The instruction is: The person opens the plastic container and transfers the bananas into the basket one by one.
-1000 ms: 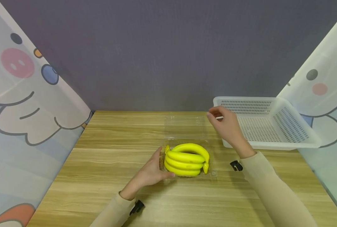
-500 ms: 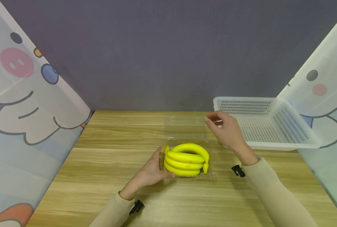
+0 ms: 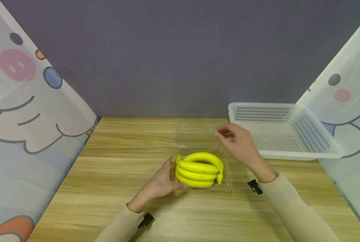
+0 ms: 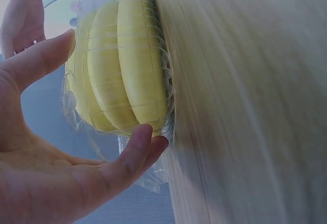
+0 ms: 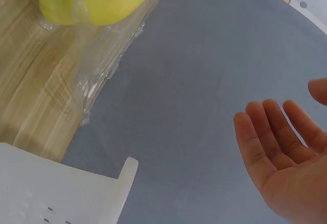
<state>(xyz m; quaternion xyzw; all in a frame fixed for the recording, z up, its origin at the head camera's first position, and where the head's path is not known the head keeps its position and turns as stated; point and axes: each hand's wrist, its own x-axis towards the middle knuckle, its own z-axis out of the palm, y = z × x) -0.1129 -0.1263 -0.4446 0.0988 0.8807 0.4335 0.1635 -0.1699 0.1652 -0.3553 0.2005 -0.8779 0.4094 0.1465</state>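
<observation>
A bunch of yellow bananas (image 3: 197,175) lies in a clear plastic clamshell container (image 3: 227,176), its lid (image 3: 197,136) folded back flat toward the wall. My left hand (image 3: 159,183) holds the left end of the container, thumb on the near side and fingers round the far corner; the left wrist view shows fingertips (image 4: 138,140) against the plastic beside the bananas. Above the right edge of the lid, my right hand (image 3: 240,144) hovers with loosely bent fingers. Nothing is between its thumb and fingers in the right wrist view, where the palm (image 5: 291,178) shows.
A white perforated plastic basket (image 3: 295,154) stands at the back right, close behind my right hand. The wooden table (image 3: 113,144) ends at a dark grey wall (image 3: 168,67). Cartoon-printed panels (image 3: 40,134) rise at both sides.
My right hand has moved slightly left and nearer to me, away from the basket and over the lid's right edge. The left hand, container and bananas have stayed put.
</observation>
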